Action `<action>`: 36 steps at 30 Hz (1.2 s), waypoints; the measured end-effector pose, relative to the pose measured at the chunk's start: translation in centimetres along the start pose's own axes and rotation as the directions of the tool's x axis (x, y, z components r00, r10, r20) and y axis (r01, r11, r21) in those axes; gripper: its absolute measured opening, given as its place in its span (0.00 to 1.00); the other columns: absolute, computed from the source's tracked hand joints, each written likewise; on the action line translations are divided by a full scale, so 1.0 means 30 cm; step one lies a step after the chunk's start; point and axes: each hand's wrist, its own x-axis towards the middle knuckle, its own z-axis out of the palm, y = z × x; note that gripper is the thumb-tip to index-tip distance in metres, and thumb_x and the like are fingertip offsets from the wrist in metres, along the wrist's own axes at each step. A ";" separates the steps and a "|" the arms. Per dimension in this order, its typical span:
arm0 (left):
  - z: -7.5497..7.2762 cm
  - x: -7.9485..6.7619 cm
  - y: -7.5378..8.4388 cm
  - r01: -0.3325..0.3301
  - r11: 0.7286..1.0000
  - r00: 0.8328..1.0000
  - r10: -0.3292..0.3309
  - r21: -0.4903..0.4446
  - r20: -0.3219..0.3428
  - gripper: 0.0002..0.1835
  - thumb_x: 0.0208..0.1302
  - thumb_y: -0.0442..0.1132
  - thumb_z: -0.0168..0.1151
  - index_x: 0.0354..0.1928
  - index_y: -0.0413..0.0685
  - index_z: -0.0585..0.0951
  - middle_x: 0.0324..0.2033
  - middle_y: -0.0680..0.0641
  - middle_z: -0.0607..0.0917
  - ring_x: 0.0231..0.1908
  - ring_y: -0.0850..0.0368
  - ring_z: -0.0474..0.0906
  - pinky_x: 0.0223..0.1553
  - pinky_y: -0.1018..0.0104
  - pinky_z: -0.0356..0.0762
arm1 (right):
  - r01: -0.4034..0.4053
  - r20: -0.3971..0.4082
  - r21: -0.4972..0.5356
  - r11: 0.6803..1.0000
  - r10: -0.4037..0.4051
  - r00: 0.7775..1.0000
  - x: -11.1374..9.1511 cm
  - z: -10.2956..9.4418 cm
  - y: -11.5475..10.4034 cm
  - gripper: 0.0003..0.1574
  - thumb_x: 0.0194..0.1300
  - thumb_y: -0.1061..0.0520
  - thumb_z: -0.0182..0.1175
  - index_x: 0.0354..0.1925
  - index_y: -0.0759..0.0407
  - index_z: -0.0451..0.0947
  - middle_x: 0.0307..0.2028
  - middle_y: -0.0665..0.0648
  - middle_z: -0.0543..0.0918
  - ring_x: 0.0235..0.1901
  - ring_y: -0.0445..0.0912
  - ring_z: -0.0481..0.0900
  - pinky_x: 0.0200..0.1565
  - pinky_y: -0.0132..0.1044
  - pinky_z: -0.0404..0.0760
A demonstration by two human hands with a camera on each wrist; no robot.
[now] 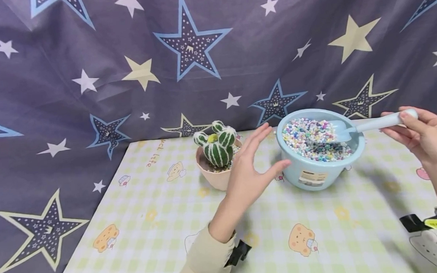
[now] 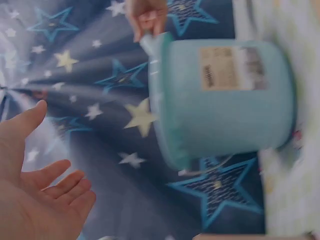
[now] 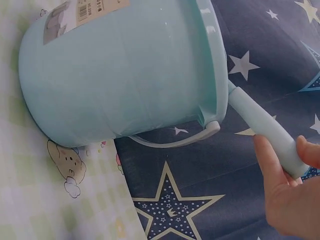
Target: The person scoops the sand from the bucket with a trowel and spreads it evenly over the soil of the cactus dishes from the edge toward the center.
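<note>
A light blue bucket (image 1: 308, 174) stands on the table, filled with small multicoloured pebbles (image 1: 306, 134). My right hand (image 1: 425, 132) grips the white handle end of a pale blue scoop (image 1: 379, 122), whose blade rests among the pebbles. In the right wrist view, fingers and thumb hold the scoop handle (image 3: 267, 130) beside the bucket's rim. My left hand (image 1: 248, 170) is raised between the bucket and a potted cactus (image 1: 219, 153), fingers extended and thumb spread, holding nothing. It partly hides the cactus's pink pot (image 1: 213, 177). Both sleeves are beige.
A green-and-white checked tablecloth (image 1: 153, 242) with cartoon bears covers the table. Behind it hangs a dark curtain (image 1: 101, 43) printed with stars. The bucket's thin handle (image 3: 175, 143) hangs down along its side.
</note>
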 end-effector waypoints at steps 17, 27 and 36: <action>-0.269 -0.019 -0.009 -0.101 0.991 0.937 0.066 -0.087 -0.343 0.29 0.63 0.36 0.68 0.67 0.47 0.75 0.69 0.51 0.73 0.71 0.60 0.67 0.44 0.82 0.75 | -0.002 0.045 0.109 0.994 -0.003 0.999 0.000 0.021 -0.014 0.17 0.73 0.75 0.44 0.42 0.76 0.82 0.36 0.72 0.88 0.38 0.61 0.89 0.38 0.49 0.87; -0.332 -0.007 -0.099 -0.009 1.000 0.925 0.003 -0.014 -0.380 0.28 0.65 0.39 0.68 0.67 0.49 0.75 0.69 0.53 0.73 0.72 0.62 0.65 0.74 0.65 0.62 | -0.020 0.013 0.079 0.997 0.019 1.000 0.007 0.039 -0.004 0.14 0.71 0.74 0.47 0.43 0.74 0.81 0.37 0.71 0.88 0.37 0.60 0.90 0.37 0.48 0.88; -0.359 -0.015 -0.177 0.124 0.992 0.920 -0.112 0.008 -0.376 0.30 0.65 0.43 0.68 0.68 0.49 0.74 0.69 0.51 0.73 0.72 0.59 0.65 0.75 0.63 0.61 | -0.055 0.034 0.124 0.991 0.051 0.998 0.014 0.076 0.019 0.16 0.72 0.75 0.46 0.40 0.75 0.81 0.38 0.72 0.88 0.38 0.62 0.89 0.39 0.51 0.88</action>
